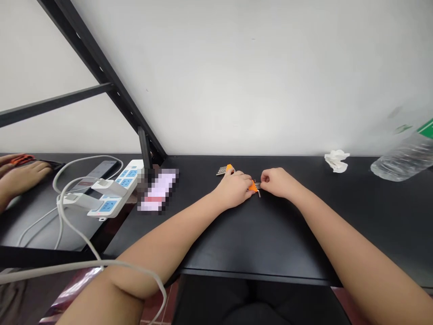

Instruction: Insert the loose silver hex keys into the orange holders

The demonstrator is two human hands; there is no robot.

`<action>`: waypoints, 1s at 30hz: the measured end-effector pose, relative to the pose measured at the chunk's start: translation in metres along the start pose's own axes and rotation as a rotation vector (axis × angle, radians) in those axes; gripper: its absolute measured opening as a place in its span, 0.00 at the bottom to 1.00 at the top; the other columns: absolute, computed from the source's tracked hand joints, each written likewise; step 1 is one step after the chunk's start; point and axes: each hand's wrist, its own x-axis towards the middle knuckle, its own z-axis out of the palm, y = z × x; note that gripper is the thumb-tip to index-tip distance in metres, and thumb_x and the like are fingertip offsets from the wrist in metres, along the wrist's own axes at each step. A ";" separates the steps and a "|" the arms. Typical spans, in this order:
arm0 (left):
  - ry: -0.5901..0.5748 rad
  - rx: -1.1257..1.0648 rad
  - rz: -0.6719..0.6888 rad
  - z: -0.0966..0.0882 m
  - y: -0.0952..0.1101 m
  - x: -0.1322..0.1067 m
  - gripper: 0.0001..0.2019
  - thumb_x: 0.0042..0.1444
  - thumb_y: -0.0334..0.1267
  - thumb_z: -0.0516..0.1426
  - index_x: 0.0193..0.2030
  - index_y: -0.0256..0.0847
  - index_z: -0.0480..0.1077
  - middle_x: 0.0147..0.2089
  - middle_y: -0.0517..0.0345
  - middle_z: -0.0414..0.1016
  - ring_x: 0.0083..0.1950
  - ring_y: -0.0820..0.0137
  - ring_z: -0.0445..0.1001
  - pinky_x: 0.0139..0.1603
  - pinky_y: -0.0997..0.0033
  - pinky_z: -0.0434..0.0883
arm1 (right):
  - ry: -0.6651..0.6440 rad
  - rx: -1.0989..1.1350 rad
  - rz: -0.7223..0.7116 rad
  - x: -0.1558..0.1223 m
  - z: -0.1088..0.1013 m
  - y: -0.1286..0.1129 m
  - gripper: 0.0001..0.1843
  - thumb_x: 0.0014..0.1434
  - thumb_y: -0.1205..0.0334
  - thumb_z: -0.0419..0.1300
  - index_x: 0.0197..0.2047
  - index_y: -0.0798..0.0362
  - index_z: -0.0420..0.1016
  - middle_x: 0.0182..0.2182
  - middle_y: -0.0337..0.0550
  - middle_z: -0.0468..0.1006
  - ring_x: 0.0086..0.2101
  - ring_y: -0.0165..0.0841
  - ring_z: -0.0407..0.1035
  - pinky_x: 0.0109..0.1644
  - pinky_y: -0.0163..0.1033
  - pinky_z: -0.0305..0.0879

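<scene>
An orange holder with several thin metal hex keys (253,186) lies on the black table (270,234). My left hand (235,188) is closed over it, covering most of the holder. My right hand (275,181) is closed in a pinch at the metal keys sticking out on the right. A second end of the set (226,169) shows behind my left hand, with orange plastic and metal tips.
A white power strip with blue sockets (115,192) and white cables (67,212) lies at the left. Another person's hand (20,174) rests at the far left. A crumpled tissue (336,160) and a lying plastic bottle (402,158) sit at the right. A black frame post (145,149) stands nearby.
</scene>
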 end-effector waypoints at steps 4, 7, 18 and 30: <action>-0.018 0.015 0.002 -0.002 0.002 0.000 0.10 0.66 0.41 0.56 0.43 0.41 0.77 0.51 0.53 0.80 0.55 0.59 0.73 0.59 0.55 0.59 | -0.108 0.117 0.156 0.003 0.000 0.002 0.06 0.54 0.65 0.58 0.34 0.53 0.76 0.26 0.41 0.79 0.24 0.29 0.72 0.27 0.31 0.62; -0.015 0.009 -0.001 -0.002 0.003 0.000 0.10 0.66 0.42 0.56 0.44 0.41 0.77 0.52 0.54 0.80 0.56 0.59 0.72 0.60 0.55 0.59 | -0.182 0.216 0.197 0.008 -0.001 0.008 0.06 0.55 0.63 0.57 0.36 0.53 0.74 0.25 0.41 0.78 0.21 0.29 0.71 0.24 0.31 0.62; 0.005 -0.008 -0.012 -0.002 0.002 -0.001 0.10 0.65 0.42 0.57 0.42 0.41 0.77 0.50 0.56 0.81 0.55 0.60 0.73 0.60 0.54 0.59 | -0.371 0.313 0.116 0.001 -0.009 0.013 0.07 0.62 0.60 0.58 0.43 0.52 0.69 0.27 0.40 0.78 0.20 0.27 0.69 0.22 0.31 0.61; 0.001 -0.021 -0.028 -0.002 0.004 -0.002 0.09 0.65 0.40 0.56 0.41 0.41 0.76 0.48 0.55 0.80 0.52 0.60 0.74 0.60 0.55 0.58 | -0.434 0.512 0.126 -0.001 -0.012 0.019 0.11 0.68 0.54 0.56 0.48 0.51 0.66 0.25 0.37 0.75 0.19 0.26 0.66 0.22 0.30 0.63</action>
